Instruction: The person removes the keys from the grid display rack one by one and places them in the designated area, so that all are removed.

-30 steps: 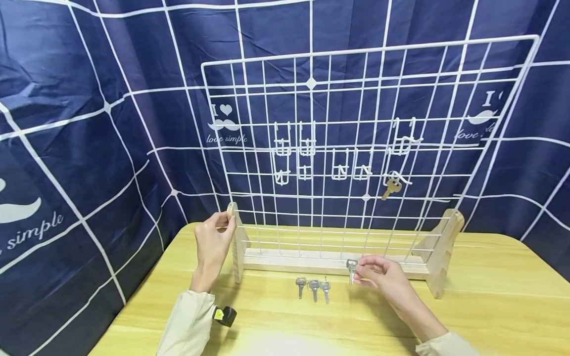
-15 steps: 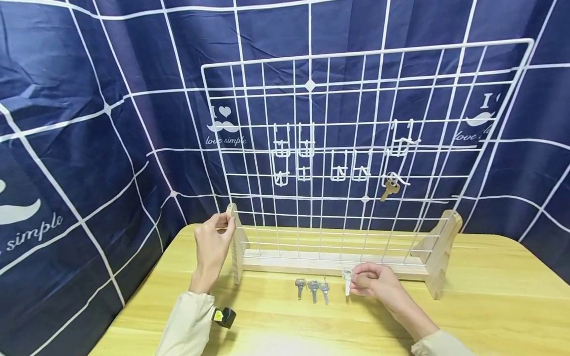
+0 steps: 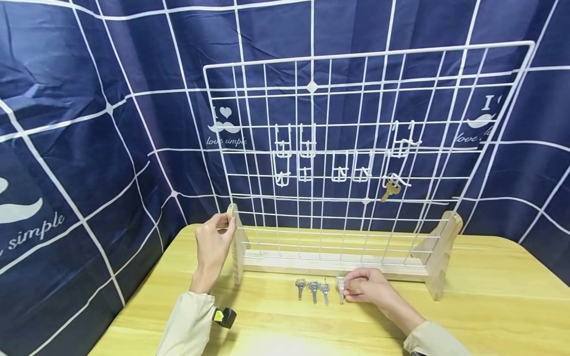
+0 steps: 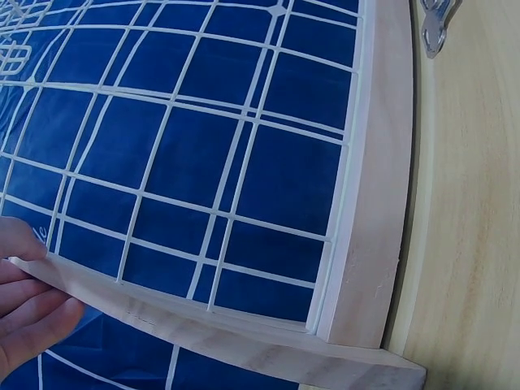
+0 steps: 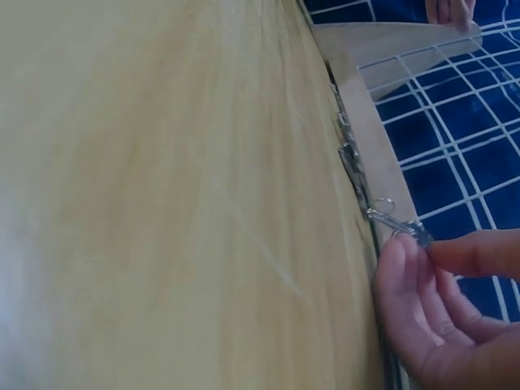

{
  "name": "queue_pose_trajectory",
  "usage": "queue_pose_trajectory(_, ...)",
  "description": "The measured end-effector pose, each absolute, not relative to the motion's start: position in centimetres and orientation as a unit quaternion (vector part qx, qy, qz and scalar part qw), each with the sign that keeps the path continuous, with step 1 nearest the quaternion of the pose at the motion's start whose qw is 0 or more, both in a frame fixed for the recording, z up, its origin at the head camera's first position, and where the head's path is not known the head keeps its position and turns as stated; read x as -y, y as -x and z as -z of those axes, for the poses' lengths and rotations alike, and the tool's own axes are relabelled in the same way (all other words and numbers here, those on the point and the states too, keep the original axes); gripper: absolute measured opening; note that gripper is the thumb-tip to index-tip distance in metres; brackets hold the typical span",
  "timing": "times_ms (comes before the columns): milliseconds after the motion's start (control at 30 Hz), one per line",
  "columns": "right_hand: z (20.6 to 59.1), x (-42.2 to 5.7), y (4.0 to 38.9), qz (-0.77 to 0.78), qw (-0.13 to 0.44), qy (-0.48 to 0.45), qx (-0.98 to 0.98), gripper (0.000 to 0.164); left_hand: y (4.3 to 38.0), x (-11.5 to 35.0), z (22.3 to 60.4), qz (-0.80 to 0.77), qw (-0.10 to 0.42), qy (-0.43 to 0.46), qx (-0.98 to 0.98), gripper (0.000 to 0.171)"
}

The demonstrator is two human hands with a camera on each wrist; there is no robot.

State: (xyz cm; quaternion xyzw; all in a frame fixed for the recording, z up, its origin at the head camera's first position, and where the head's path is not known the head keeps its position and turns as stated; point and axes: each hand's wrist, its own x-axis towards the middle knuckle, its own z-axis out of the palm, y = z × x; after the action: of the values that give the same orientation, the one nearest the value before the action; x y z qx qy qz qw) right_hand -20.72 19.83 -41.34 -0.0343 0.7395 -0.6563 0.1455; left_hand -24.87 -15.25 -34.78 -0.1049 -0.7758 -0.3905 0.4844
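In the head view my left hand (image 3: 213,247) pinches the top of the left wooden upright (image 3: 236,242) of a white wire grid rack (image 3: 338,217). My right hand (image 3: 371,291) pinches a silver key (image 3: 341,287) by thumb and fingers, low over the table in front of the rack's base. Just left of it, three silver keys lie in a row, the nearest being a key (image 3: 325,291) with a small ring. The right wrist view shows the held key (image 5: 398,223) between thumb and fingertips, with a ring beside it.
White wire hooks (image 3: 340,170) hang on the grid in several places. From a lower right hook dangles a brass key (image 3: 391,189). The wooden base bar (image 3: 334,265) runs behind the keys on the yellow table (image 3: 276,326). A dark blue curtain (image 3: 133,123) surrounds the back.
The right hand has moved left and slightly down with the silver key, nearer to the row of keys. My left hand stays on the upright.
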Motion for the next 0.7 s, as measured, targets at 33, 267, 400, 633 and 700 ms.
queue_pose_trajectory(33, 41.4, -19.8, 20.7, 0.653, 0.147, 0.030, -0.742, 0.023, 24.9, 15.2, 34.8, 0.390, 0.485, 0.105, 0.776, 0.006)
queue_pose_trajectory(267, 41.5, -19.1, 20.9, 0.621, 0.130, -0.002, -0.773, 0.022, 24.9, 15.1, 34.7, 0.394, 0.486, 0.112, 0.772, 0.006)
queue_pose_trajectory(400, 41.5, -18.7, 21.0, 0.607, 0.113, -0.018, -0.787, 0.022, 25.0, 15.1, 34.6, 0.388, 0.487, 0.115, 0.774, 0.006)
queue_pose_trajectory(633, 41.7, -18.0, 21.1, 0.583, 0.081, -0.039, -0.808, 0.018, 25.1, 15.2, 34.8, 0.390, 0.486, 0.112, 0.774, 0.005)
queue_pose_trajectory(700, 41.7, -17.7, 21.1, 0.582, 0.071, -0.047, -0.809, 0.016, 25.1, 15.3, 34.9, 0.390, 0.486, 0.110, 0.774, 0.005)
